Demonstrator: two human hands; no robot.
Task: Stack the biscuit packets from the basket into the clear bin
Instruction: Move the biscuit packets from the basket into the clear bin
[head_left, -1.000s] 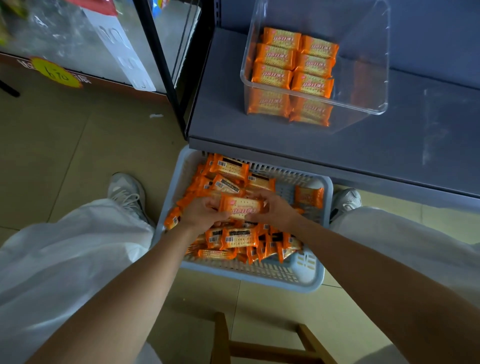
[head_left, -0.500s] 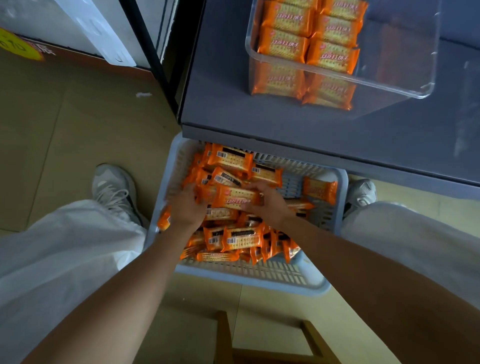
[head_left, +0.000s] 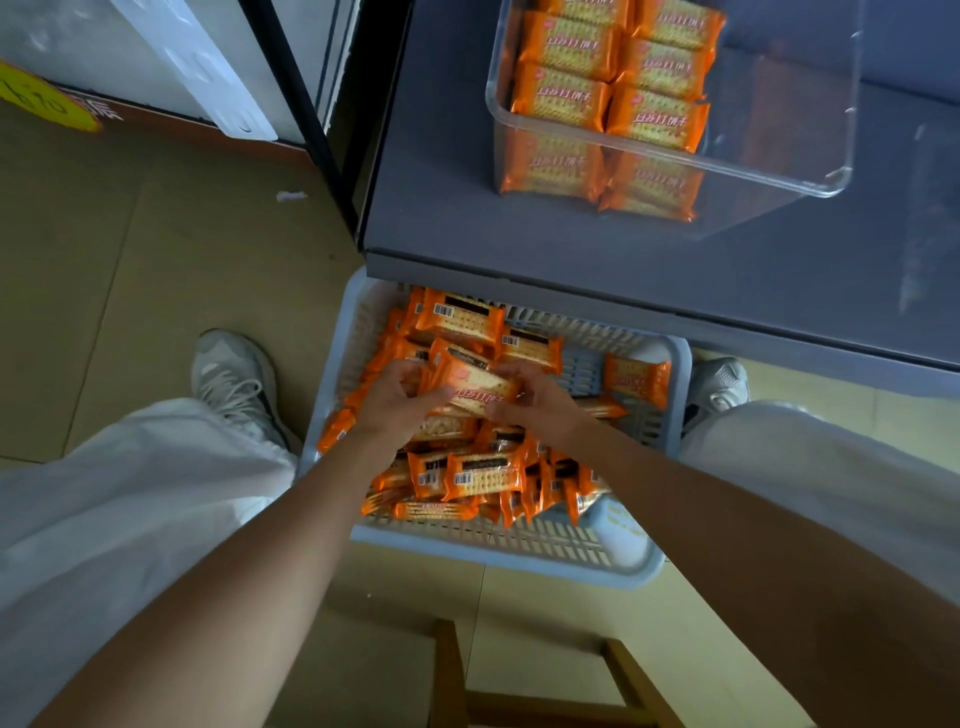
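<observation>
Both hands are down in the basket (head_left: 493, 553), over the middle of the heap. The left hand (head_left: 392, 402) has its fingers curled round the left end of one orange biscuit packet (head_left: 475, 387). The right hand (head_left: 537, 402) grips the other end with bent fingers, and the packet sits tilted between them, printed face up, just above the pile.

Under it the loose packets (head_left: 483, 470) lie jumbled, thickest toward the basket's left and near edges (some show barcodes, some the front). A lone packet (head_left: 636, 379) lies by the right edge. The basket stands on the floor, its far edge tucked beneath the front edge of the grey shelf (head_left: 519, 249).

Up on that shelf, near its front edge, the clear bin (head_left: 800, 114) holds stacked packets (head_left: 608, 78) in two neat columns against its left wall. White trouser legs flank the basket, with a grey shoe (head_left: 234, 384) off its left side and another shoe (head_left: 719, 382) by its far right corner.
</observation>
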